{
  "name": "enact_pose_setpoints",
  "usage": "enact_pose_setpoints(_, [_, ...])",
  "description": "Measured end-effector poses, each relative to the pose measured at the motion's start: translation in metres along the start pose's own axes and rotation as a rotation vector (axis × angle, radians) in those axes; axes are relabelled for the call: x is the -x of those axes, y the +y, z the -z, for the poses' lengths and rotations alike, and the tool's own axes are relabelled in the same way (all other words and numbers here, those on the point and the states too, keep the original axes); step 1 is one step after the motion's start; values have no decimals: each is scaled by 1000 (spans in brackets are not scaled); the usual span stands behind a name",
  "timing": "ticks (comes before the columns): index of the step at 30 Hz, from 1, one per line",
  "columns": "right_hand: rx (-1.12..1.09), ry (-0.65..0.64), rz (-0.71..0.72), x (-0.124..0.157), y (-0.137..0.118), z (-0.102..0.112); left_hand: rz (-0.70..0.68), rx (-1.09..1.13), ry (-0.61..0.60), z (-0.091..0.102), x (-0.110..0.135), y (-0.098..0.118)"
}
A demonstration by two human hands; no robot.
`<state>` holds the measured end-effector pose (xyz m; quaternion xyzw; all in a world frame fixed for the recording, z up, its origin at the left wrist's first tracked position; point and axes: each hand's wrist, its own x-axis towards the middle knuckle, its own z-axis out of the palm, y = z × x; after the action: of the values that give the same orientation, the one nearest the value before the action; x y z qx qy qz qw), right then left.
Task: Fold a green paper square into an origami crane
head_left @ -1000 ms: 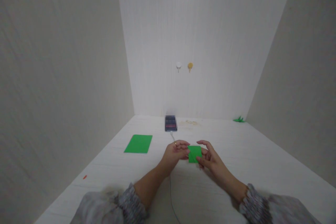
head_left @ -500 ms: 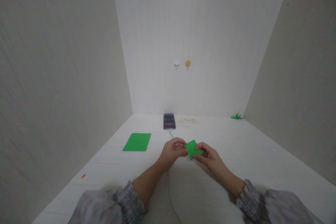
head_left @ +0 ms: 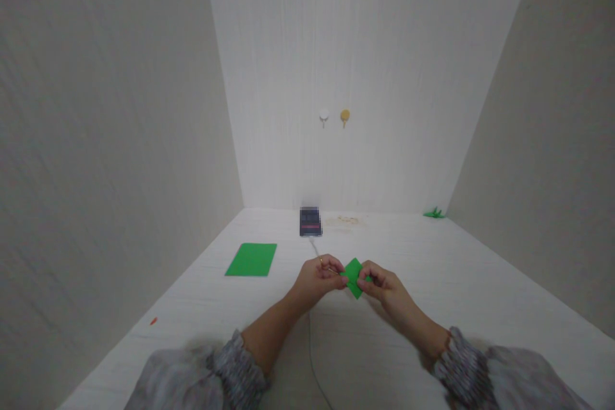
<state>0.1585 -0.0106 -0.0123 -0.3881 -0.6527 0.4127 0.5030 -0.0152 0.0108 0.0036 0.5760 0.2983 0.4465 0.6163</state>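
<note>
Head view: held green paper [head_left: 353, 274] points one corner forward, long axis unclear.

I can read no text, label, brand, number or sign from my end. The dark, rectangular device screen [head_left: 310, 219] at the far side of the white table [head_left: 408, 250] reaches me as coarse pixel blocks with a pinkish-red band [head_left: 311, 227] across them, so its display is illegible to me.
</note>
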Motion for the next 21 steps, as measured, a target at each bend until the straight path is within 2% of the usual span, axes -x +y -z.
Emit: enact_pose_setpoints(21, [-46, 27, -37, 2, -3, -1, 81, 74, 14, 3, -1, -4])
